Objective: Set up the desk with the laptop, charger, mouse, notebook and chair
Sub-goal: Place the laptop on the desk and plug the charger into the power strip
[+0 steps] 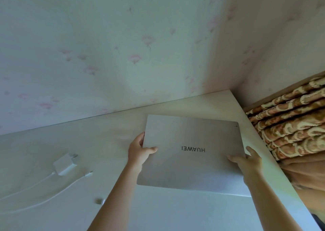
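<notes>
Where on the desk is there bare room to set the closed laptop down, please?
Bare desk lies under and ahead of the laptop, between the wallpapered wall and the near edge, right of the charger. The left side is crowded by the charger brick, its looping white cable and a small plug. The left hand and right hand hold the laptop.

Closed silver laptop [191, 153], logo upside down to the camera, held over the white desk [109, 136]. Left hand [139, 151] takes a grip on its left edge, thumb on the lid; right hand [246, 162] on the right edge likewise. White charger [66, 164] with cable [44, 194] lies on the desk, well left. Floral wallpaper [105, 46] behind; patterned blanket [290, 120] at right.
</notes>
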Action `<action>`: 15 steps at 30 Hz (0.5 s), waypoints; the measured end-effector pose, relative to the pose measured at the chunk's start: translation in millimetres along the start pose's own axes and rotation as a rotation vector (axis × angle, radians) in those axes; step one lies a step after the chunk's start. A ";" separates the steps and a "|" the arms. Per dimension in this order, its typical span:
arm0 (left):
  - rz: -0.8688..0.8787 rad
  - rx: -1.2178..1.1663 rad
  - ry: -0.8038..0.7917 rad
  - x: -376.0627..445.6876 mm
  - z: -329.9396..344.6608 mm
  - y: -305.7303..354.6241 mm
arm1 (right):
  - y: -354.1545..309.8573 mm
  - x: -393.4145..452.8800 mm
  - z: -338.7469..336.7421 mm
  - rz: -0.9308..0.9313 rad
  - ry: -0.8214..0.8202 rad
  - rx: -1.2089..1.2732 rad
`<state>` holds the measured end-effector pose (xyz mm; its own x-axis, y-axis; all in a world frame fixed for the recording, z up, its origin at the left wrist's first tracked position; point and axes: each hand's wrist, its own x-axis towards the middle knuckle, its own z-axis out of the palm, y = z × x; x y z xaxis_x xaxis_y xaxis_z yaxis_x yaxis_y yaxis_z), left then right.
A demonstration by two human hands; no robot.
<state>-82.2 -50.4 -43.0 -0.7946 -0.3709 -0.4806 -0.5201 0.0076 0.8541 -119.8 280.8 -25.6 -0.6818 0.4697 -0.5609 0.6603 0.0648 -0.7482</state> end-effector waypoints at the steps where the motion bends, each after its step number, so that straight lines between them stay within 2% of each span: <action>1: -0.003 -0.017 -0.014 -1.1 -2.4 0.6 | 0.4 0.3 -0.5 -0.004 -0.013 -0.005; 9: 0.007 -0.158 0.006 -31.5 -19.8 1.5 | 0.9 -18.5 -8.9 -0.089 -0.140 0.017; 15: 0.016 -0.219 0.066 -73.3 -44.3 3.2 | 5.6 -44.0 -26.2 -0.168 -0.294 0.008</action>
<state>-11.8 -64.3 3.8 -0.7759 -0.4327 -0.4591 -0.4220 -0.1849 0.8875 -77.8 283.5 4.2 -0.8435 0.1786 -0.5066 0.5289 0.1122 -0.8412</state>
